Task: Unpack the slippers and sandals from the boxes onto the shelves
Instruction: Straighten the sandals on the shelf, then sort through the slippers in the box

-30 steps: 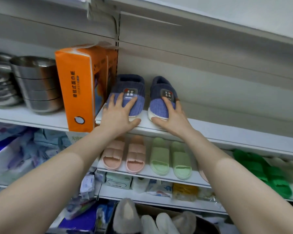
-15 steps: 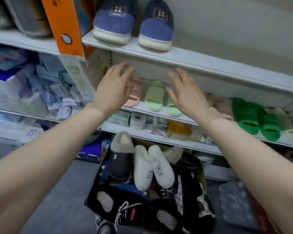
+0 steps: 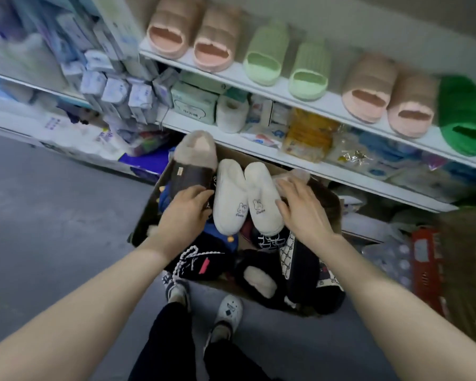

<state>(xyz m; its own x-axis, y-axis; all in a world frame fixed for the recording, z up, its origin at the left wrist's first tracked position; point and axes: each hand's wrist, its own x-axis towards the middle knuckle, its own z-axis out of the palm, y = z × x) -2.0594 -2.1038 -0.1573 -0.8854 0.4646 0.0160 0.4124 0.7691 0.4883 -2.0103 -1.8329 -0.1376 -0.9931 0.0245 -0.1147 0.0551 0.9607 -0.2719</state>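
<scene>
Shop aisle, grey floor [image 3: 52, 215], white metal shelving running along the far side

Cardboard box [image 3: 142, 221] sits on the floor against the foot of the shelving, heaped with slippers. On top: a pair of white fleece slippers [image 3: 248, 199] lying side by side, toes toward the camera, small rabbit prints on each. Just left of them a brown slipper [image 3: 190, 174] with pale fluffy lining. Below these, dark patterned slippers [image 3: 300, 259] fill the near part of the box

Left hand [image 3: 182, 213] rests at the left side of the white pair, fingers loosely bent over the toe of the brown slipper; whether it grips, cannot tell. Right hand [image 3: 302, 207] lies at the right side of the white pair, fingers spread and fairly straight, touching the right one's edge

Upper shelf [image 3: 322, 105] carries sandals in a row: pink pair [image 3: 193, 37], light green pair [image 3: 286, 61], second pink pair [image 3: 388, 97], bright green pair [image 3: 465, 116] at the right edge. Shelf beneath [image 3: 231, 141] holds packaged goods, a yellow packet [image 3: 308, 136] and a toilet roll [image 3: 231, 114] among them. Left bay stacked with blurred blue-white packets [image 3: 116, 89]

Red crate [image 3: 426, 268] stands on the floor at right. The person's dark trousers and white shoe [image 3: 228, 312] show at the near edge of the box
</scene>
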